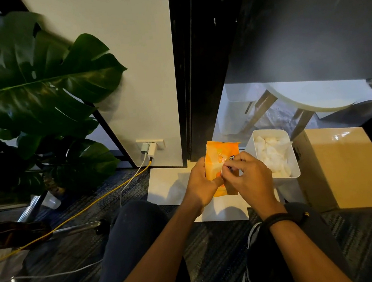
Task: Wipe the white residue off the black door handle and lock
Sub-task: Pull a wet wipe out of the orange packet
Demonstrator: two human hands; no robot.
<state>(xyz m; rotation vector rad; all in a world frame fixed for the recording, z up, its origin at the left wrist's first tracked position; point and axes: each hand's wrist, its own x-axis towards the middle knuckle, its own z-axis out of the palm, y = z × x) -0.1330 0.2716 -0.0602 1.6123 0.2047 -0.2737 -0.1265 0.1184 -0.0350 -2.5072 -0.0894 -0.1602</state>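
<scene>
An orange pack of wet wipes (217,158) is held upright over white paper on the floor, in front of the black door frame (189,70). My left hand (202,183) grips the pack from its left side. My right hand (248,175) pinches at the flap on the pack's front, fingers closed on it. The black door (306,22) fills the upper right. Its handle and lock are out of view.
A white bin (291,152) of crumpled white tissues stands just right of the pack, with a cardboard box (346,169) beyond it. A large-leafed plant (35,88) is at left. Yellow and white cables (94,202) run from a wall socket (150,145). My knees are below.
</scene>
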